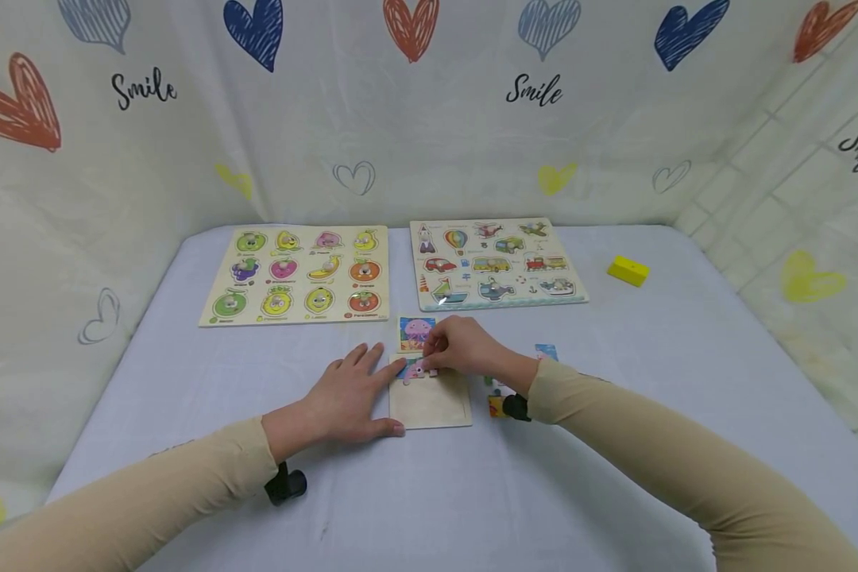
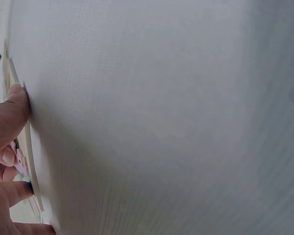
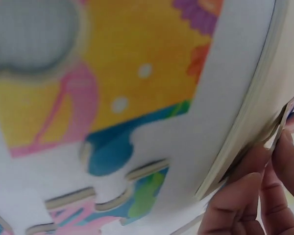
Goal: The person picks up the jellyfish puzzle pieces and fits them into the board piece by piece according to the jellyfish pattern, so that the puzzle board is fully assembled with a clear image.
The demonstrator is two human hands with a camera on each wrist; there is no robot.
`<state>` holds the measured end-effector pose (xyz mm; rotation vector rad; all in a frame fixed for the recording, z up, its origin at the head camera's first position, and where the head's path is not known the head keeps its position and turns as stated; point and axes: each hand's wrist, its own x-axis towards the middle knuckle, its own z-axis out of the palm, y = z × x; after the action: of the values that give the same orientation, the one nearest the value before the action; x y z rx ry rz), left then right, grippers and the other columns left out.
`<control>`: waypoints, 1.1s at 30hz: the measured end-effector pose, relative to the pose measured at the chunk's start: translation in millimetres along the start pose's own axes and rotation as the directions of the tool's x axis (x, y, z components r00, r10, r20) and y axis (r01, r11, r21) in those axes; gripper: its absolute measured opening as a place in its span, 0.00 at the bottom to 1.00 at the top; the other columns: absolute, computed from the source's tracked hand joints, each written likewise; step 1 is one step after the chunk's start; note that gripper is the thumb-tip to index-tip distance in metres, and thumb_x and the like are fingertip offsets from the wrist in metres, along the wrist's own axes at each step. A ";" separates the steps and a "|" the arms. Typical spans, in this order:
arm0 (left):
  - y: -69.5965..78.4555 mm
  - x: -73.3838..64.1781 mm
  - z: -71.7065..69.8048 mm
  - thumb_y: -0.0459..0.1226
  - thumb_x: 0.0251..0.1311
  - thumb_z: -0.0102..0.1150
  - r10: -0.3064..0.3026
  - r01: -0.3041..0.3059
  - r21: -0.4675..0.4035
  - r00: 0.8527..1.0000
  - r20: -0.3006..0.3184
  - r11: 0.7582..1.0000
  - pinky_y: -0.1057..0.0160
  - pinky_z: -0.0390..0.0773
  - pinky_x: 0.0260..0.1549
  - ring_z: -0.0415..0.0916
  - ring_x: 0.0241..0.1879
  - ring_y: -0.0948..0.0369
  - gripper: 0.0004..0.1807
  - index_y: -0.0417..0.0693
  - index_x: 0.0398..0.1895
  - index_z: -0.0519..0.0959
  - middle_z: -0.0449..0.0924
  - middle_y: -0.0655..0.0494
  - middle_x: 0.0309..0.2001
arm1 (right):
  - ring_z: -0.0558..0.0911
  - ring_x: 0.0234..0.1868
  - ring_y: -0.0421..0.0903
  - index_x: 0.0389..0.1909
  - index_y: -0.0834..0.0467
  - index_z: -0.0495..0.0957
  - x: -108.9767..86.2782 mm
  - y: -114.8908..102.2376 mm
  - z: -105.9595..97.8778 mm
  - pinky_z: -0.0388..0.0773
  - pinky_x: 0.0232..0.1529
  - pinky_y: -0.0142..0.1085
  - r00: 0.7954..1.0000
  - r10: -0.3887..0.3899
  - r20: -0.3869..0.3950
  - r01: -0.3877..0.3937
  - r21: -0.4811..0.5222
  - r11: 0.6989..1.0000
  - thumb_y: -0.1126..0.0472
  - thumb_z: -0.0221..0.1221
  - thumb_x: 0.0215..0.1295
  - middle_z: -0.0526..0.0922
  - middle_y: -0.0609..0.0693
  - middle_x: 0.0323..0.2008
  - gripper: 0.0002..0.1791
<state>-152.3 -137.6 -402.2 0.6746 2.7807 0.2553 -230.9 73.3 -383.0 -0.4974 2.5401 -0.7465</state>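
Observation:
A small wooden puzzle board (image 1: 432, 405) lies on the table, with a pink-and-blue puzzle piece (image 1: 412, 372) at its upper left corner. My left hand (image 1: 346, 397) has its fingers spread at the board's left side. Its index fingertip touches that piece, while the thumb rests at the lower left edge. My right hand (image 1: 465, 347) pinches a thin puzzle piece (image 3: 285, 115) over the board's top part; the fingers mostly hide its picture. Just behind the board is a picture piece with a pink sea creature (image 1: 418, 329).
Loose puzzle pieces (image 1: 496, 407) lie right of the board, partly under the right wrist, with a blue one (image 1: 546, 350) farther back. At the back are a fruit puzzle board (image 1: 300, 284) and a vehicle puzzle board (image 1: 575, 298). A yellow block (image 1: 628, 271) sits at back right.

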 end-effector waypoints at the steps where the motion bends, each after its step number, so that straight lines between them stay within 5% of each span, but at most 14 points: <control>1: -0.1 0.1 0.0 0.66 0.55 0.66 0.000 0.000 0.000 1.000 0.000 1.000 0.33 0.66 0.68 0.53 0.78 0.37 0.52 0.57 0.80 0.62 0.55 0.39 0.79 | 0.77 0.33 0.43 0.35 0.55 0.86 -0.1 -0.5 0.3 0.74 0.35 0.29 1.000 -0.002 -0.006 0.002 -0.014 1.000 0.57 0.70 0.65 0.85 0.48 0.30 0.06; 16: 0.4 0.7 1.0 0.66 0.55 0.66 0.003 -0.003 0.002 1.000 -0.001 1.000 0.33 0.67 0.67 0.53 0.77 0.36 0.52 0.56 0.79 0.62 0.55 0.38 0.79 | 0.76 0.31 0.43 0.31 0.55 0.82 -1.8 -3.7 5.6 0.72 0.33 0.30 0.999 0.010 -0.051 -0.014 -0.075 0.997 0.57 0.71 0.64 0.81 0.48 0.28 0.08; 33: -0.6 0.4 0.3 0.66 0.55 0.66 0.008 -0.008 0.002 1.000 -0.009 1.000 0.33 0.67 0.67 0.54 0.77 0.36 0.52 0.56 0.79 0.62 0.56 0.38 0.79 | 0.75 0.31 0.42 0.33 0.55 0.82 -0.2 -6.3 3.8 0.71 0.34 0.30 1.000 -0.009 -0.011 0.007 -0.127 0.992 0.57 0.69 0.66 0.81 0.47 0.28 0.07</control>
<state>-152.8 -137.9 -402.7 0.6869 2.7876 0.2570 -227.5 66.8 -382.2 -0.5461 2.6095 -0.5947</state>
